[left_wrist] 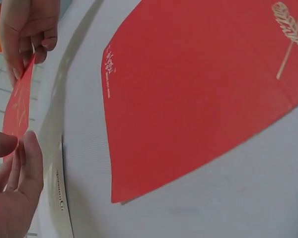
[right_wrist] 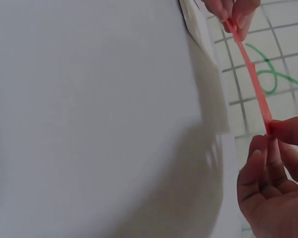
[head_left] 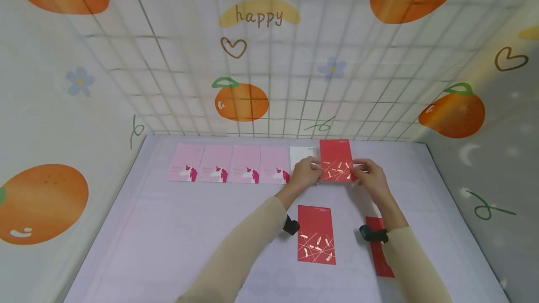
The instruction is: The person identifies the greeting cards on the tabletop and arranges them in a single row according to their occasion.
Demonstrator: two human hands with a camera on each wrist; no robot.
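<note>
A red envelope (head_left: 336,158) with gold feather prints hangs upright between both hands, near the table's back edge. My left hand (head_left: 306,172) pinches its left side between thumb and fingers. The opposite side is pinched by my right hand (head_left: 372,179). Seen edge-on in the right wrist view, the held envelope (right_wrist: 253,74) is off the tabletop. Just behind the left hand lies a white envelope (head_left: 300,155), partly covered by that hand. A second red envelope (head_left: 316,235) lies flat nearer the front, and it fills much of the left wrist view.
Several pink unicorn envelopes (head_left: 217,162) lie in a row at the back left, ending beside the white one. Another red envelope (head_left: 381,261) is partly hidden under the right forearm. A printed curtain (head_left: 273,60) hangs behind the pale tabletop (head_left: 189,228).
</note>
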